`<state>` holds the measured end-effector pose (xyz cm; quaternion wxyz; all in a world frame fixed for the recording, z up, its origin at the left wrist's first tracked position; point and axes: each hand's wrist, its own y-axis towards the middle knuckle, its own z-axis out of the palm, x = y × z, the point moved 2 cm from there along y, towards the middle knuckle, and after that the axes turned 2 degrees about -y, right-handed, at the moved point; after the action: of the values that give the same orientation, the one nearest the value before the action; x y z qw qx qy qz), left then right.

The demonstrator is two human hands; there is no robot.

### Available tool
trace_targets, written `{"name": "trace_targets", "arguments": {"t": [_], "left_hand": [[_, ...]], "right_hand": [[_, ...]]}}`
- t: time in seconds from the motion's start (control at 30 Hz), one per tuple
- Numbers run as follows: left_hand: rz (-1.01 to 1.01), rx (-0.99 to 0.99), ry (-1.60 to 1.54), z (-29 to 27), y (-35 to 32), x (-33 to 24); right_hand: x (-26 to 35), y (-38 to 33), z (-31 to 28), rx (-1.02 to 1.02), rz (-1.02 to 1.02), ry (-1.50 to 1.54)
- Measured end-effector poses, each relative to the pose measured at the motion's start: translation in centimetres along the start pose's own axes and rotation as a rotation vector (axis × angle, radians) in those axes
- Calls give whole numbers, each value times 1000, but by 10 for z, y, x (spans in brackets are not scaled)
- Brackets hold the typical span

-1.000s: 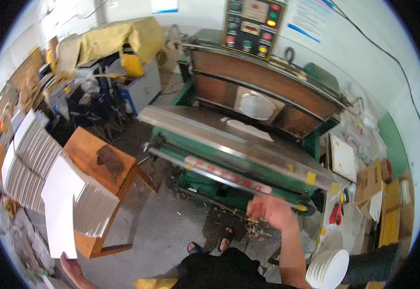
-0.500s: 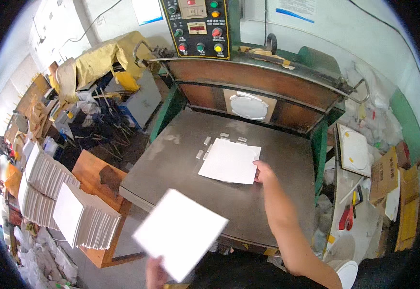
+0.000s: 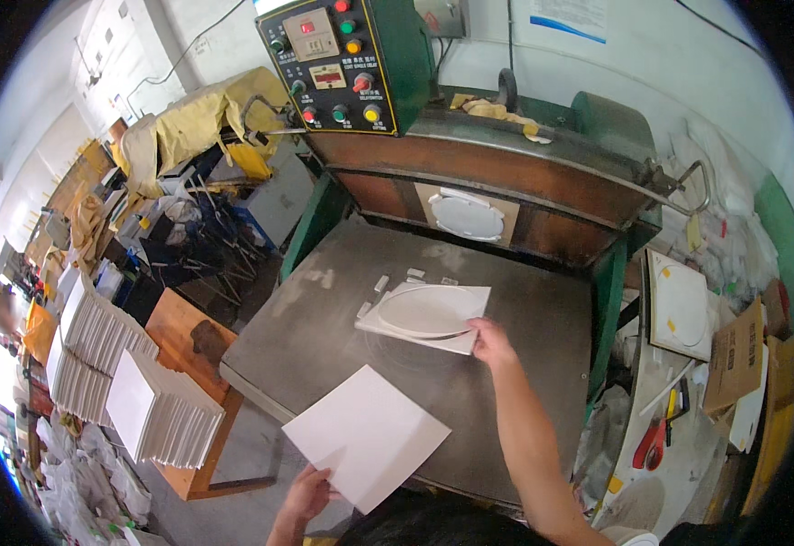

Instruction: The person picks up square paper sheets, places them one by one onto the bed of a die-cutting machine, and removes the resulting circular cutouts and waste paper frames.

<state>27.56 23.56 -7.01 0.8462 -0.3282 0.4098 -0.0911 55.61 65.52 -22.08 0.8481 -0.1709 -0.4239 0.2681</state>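
My right hand (image 3: 491, 340) grips the right corner of a white card sheet (image 3: 472, 345) over the grey machine bed (image 3: 524, 391). A large round cut outline, seen as an oval, shows in that card, and its near edge appears raised. Small pale blocks (image 3: 381, 284) lie on the bed beside its far and left edges. Lower down, my left hand (image 3: 310, 492) pinches a plain white square sheet (image 3: 370, 437) by its near left edge. This second sheet is tilted in the air in front of the bed. Part of each hand's fingers is hidden by the card it holds.
Behind the bed stands the raised brown press plate (image 3: 556, 227) with a round white die (image 3: 467, 215). A control box (image 3: 333, 73) hangs above. At left, stacks of white sheets (image 3: 179, 419) sit on a wooden stand (image 3: 165, 318). Red-handled scissors (image 3: 653, 444) lie on the right-hand table.
The card in my right hand has tilted and now shows its round cut. My left hand has brought the plain sheet slightly right and toward the bed. The whole view has shifted a little.
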Motion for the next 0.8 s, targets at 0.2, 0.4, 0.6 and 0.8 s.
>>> {"name": "trace_targets", "arguments": {"t": [0.2,0.4,0.6,0.8], "left_hand": [[103,88,-164,63,136,28],[34,75,-210,132,272,23],[217,23,222,80,269,27],[845,-70,1568,208,269,21]], "right_hand": [[72,-149,-7,14,-432,54],[54,-272,-170,-561,-603,-212],[-22,-414,-161,-819,-567,-103],[-29,-494,-42,-1111,-479,-614]]}}
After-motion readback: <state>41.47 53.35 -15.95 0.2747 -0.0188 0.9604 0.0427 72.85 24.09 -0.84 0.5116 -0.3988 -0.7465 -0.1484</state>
